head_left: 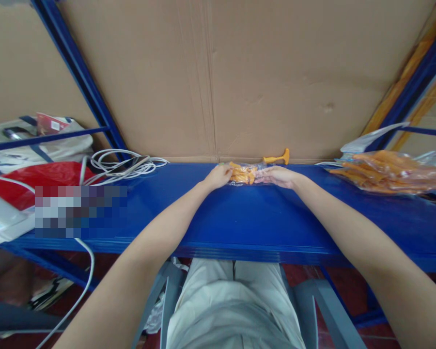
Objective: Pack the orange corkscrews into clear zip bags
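Between my hands, at the back of the blue table, lies a clear plastic bag with orange pieces in it. My left hand is closed on the bag's left end. At the right end, my right hand pinches the bag with its fingertips. Just behind my right hand rests a loose orange T-shaped handle, touched by neither hand. The exact shape of the bagged pieces is hard to make out through the shiny plastic.
A larger clear bag of orange parts lies at the right. Coiled white cable, a red bag and a white power strip crowd the left. A cardboard wall closes off the back, between blue posts.
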A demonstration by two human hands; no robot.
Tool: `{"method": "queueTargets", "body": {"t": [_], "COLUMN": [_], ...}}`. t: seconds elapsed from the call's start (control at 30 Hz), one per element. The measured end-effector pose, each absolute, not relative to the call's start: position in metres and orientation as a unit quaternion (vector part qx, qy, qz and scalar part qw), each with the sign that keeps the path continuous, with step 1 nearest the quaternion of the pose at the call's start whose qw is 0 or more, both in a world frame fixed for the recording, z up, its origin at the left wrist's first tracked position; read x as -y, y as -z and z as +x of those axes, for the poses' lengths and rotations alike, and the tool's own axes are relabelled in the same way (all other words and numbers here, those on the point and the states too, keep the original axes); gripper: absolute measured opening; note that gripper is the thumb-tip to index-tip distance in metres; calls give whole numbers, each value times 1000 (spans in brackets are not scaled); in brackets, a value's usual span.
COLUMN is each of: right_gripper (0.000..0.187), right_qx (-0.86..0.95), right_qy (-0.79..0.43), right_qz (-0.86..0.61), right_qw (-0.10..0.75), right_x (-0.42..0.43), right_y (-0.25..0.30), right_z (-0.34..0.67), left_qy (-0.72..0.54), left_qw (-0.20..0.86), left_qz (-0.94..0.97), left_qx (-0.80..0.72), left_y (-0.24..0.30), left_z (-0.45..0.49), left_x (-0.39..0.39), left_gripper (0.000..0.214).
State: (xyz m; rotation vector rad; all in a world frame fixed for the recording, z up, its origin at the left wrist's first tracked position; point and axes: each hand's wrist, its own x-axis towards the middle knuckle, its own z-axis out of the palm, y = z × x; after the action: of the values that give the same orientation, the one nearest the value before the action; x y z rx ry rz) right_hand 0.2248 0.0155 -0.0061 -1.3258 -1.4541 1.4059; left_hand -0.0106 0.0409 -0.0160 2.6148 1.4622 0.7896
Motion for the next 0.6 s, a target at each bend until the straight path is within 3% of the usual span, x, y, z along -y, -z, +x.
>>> {"method": "queueTargets", "body": {"t": [0.6], "right_gripper": [40], "right_qx": [680], "right_qy": [-459], "right_qz": [-491], "right_qw": [293], "right_x": [-24], "right_y": [3], "right_z": [214], "left_qy": [-244], "left_qw": [15], "left_qz": [870], "left_qx": [-429], "left_y": [21], "left_z": [-11], "left_x": [-47], "left_gripper": [39]}}
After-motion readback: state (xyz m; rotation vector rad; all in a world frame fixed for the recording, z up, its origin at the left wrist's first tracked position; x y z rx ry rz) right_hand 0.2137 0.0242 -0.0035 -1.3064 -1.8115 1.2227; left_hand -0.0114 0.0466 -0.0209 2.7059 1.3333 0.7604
